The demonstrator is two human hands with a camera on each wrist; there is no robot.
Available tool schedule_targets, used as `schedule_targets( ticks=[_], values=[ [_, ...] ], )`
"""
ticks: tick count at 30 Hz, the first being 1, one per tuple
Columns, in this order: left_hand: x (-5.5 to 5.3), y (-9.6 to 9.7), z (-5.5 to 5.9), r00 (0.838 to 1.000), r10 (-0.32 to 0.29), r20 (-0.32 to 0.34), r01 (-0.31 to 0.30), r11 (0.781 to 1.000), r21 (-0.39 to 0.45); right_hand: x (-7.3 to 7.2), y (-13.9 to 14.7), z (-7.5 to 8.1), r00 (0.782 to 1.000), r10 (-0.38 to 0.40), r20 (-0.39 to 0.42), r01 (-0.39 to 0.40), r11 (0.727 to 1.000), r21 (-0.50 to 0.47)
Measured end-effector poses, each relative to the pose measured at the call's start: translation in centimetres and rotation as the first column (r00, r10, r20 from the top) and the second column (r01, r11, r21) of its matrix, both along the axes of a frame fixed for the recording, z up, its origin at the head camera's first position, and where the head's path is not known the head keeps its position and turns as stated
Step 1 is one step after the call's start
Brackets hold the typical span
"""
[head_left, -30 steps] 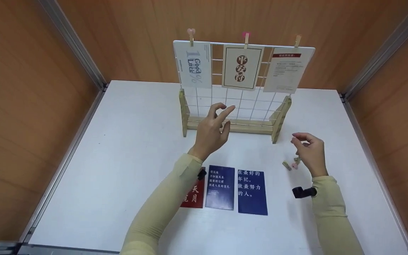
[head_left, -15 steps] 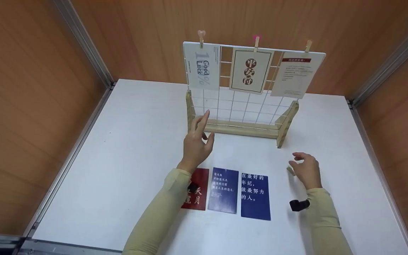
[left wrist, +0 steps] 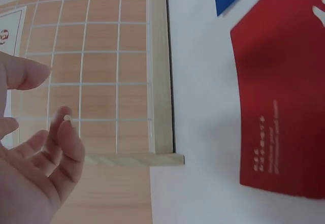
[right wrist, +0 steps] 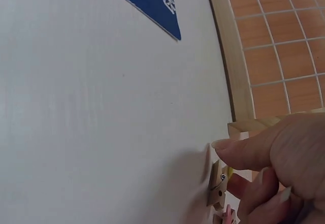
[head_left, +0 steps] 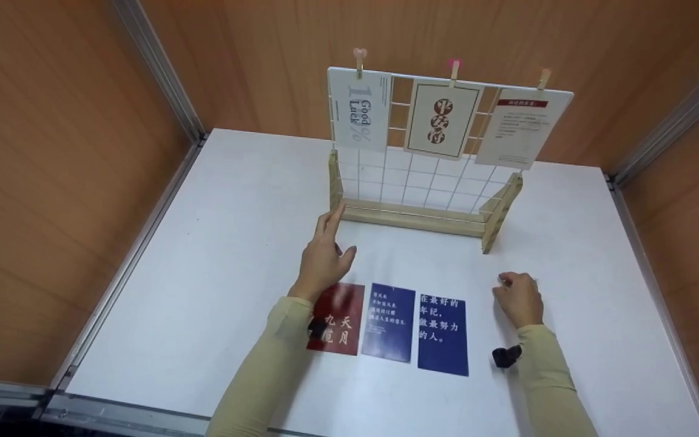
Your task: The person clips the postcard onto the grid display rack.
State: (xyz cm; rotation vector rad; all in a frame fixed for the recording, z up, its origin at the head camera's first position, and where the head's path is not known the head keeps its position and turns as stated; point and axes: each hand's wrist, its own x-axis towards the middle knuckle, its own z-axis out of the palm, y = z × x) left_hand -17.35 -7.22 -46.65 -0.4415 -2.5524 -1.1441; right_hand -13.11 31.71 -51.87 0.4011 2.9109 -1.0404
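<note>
My right hand (head_left: 520, 300) is low over the table at the right, thumb and index finger drawn in around a small wooden clothespin (right wrist: 217, 187). A second clothespin with a pink part (right wrist: 228, 215) shows just beneath it in the right wrist view. My left hand (head_left: 320, 264) hovers with fingers extended and nothing in them, between the rack and the red card (head_left: 342, 318). Two blue cards, a middle one (head_left: 389, 323) and a right one (head_left: 443, 335), lie beside the red card. The left forearm covers part of the red card.
Behind the hands stands a white wire grid rack (head_left: 422, 182) on a wooden base (head_left: 413, 220). Three pale cards hang along its top: a left one (head_left: 360, 112), a middle one (head_left: 445, 118) and a right one (head_left: 522, 127), each under a clothespin. Wooden walls enclose the table.
My right hand has come down onto the clothespins, and its thumb and index finger have drawn together. The left hand has moved back from the rack, its fingers straightening. The head view has shifted.
</note>
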Motion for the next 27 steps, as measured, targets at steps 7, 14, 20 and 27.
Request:
schedule_targets(
  ticks=[7,14,20,27],
  values=[
    [0.7,-1.1,-0.7,0.970,-0.066,0.234,0.102,0.984,-0.146,0.5,0.4,-0.7,1.000,-0.007,-0.018,0.007,1.000,0.028],
    [1.9,-2.9,-1.1,0.868,-0.096,0.488,0.233,0.945,-0.229,0.4,-0.2,-1.2,1.000,-0.017,0.023,0.017,0.999,0.028],
    [2.2,-3.8,-1.5,0.829,-0.077,0.553,0.284,0.911,-0.298,-0.3,-0.3,-0.8,1.000,-0.007,0.031,0.006,0.999,0.045],
    [2.3,-3.8,-1.9,0.835,-0.047,0.548,0.265,0.907,-0.326,-0.7,-0.3,-0.4,1.000,0.000,-0.011,0.001,0.999,0.047]
  ],
)
